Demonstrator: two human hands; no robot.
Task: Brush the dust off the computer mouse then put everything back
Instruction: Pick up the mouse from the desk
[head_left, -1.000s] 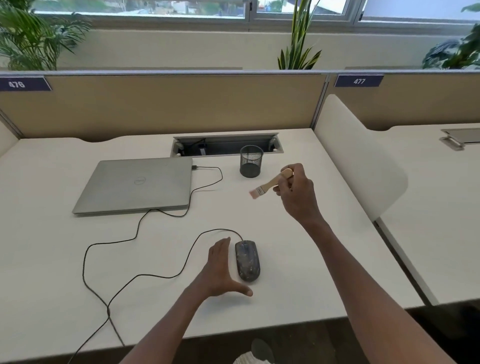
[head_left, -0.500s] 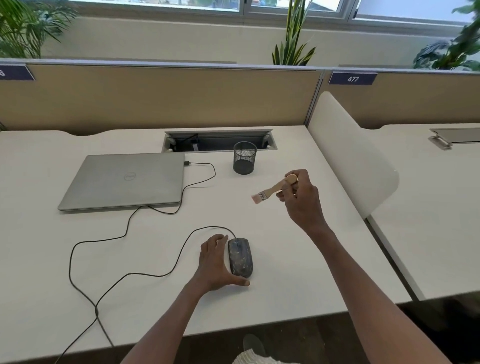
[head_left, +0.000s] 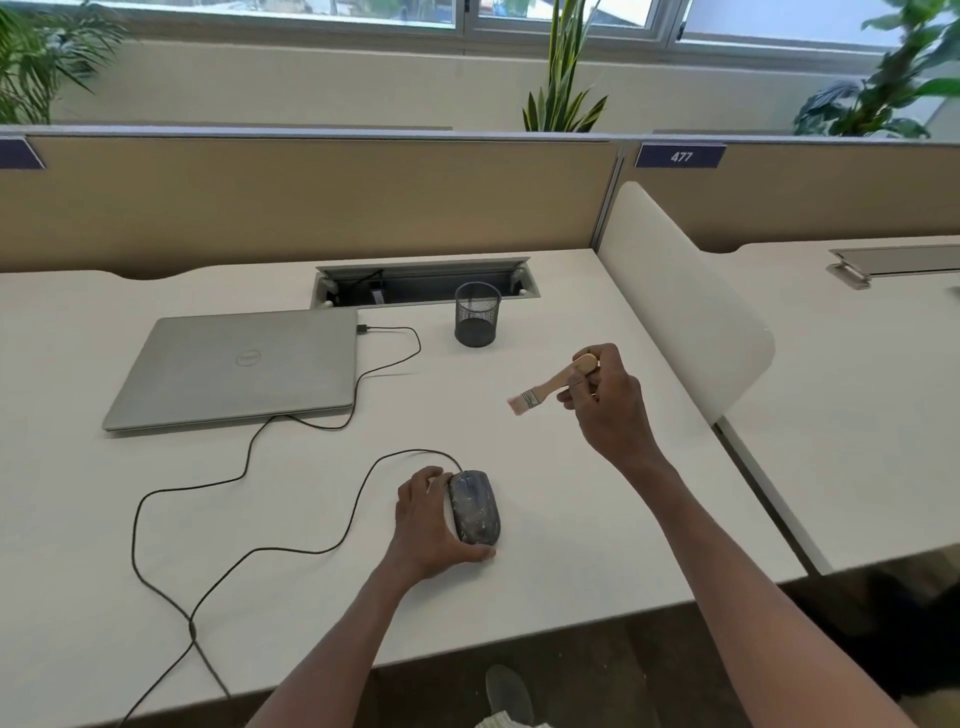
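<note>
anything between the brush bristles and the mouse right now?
Nothing: in the head view only bare white desk lies between the wooden-handled brush in the right hand and the dusty dark mouse.

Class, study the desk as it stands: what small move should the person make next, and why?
Probably bring the brush down onto the mouse. The right hand holds it above the desk, bristles pointing towards the mouse, while the left hand grips the mouse, whose top looks dusty.

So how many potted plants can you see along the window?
3: one plant at far left, one in the middle behind the partition, one at far right. Their pots are hidden, so more may be.
</note>
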